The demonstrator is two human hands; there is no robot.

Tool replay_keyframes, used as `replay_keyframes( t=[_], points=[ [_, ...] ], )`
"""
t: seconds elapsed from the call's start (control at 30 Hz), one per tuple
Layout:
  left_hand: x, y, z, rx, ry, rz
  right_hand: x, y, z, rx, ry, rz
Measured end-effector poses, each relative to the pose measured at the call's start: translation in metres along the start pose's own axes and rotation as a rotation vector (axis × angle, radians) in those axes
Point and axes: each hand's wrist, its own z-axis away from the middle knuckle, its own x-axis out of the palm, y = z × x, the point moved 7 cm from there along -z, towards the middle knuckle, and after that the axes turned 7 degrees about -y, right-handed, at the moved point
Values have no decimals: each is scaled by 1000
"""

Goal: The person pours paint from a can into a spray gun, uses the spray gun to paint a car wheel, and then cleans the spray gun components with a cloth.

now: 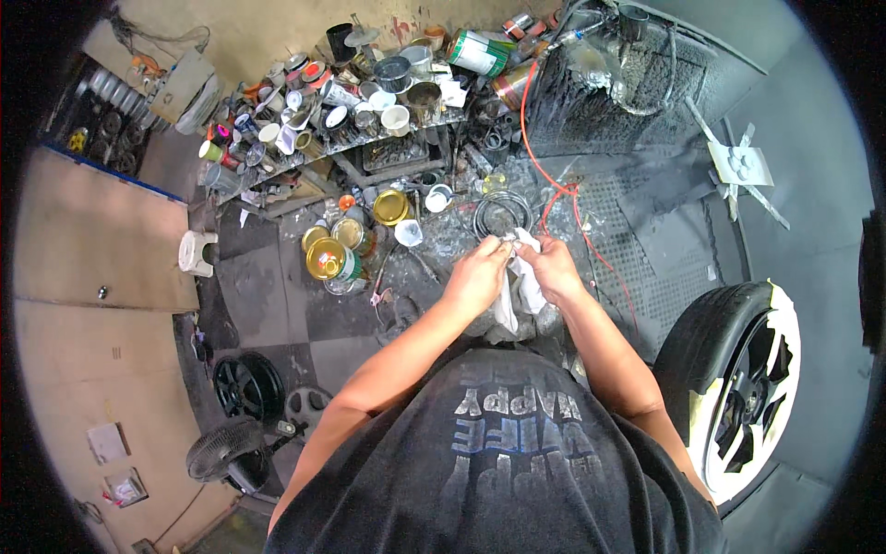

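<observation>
two bare hands pinching a white cloth in front of the body.
nearest, a dark printed shirt [517, 415]; beyond it, the left hand [478, 275] and right hand [552, 270], close together, fingers drawn closed on the white cloth [530, 288], which hangs between and below them; to the right, a tire [692, 346] on a wheel partly covered with pale paper; beyond the hands, a coiled black hose [476, 214] on the floor; left of it, gold-lidded cans [328, 258]; farther, a table [369, 144] crowded with cups and tins.
</observation>
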Motion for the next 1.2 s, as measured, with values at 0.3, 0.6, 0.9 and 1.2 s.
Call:
replay_keyframes(
  t=[0.3, 0.6, 0.9, 1.2],
  points=[
    [-9, -57, -2, -135, 255, 729, 4, -37, 10, 46, -126, -217],
    [-46, 12, -17, 129, 20, 475, 17, -41, 19, 96, -200, -293],
    [-107, 53, -31, 419, 246, 64, 38, -101, 26, -219, -110, -440],
    [-137, 72, -47, 327, 297, 231, 34, -110, 16, -137, -42, -687]
  ],
)
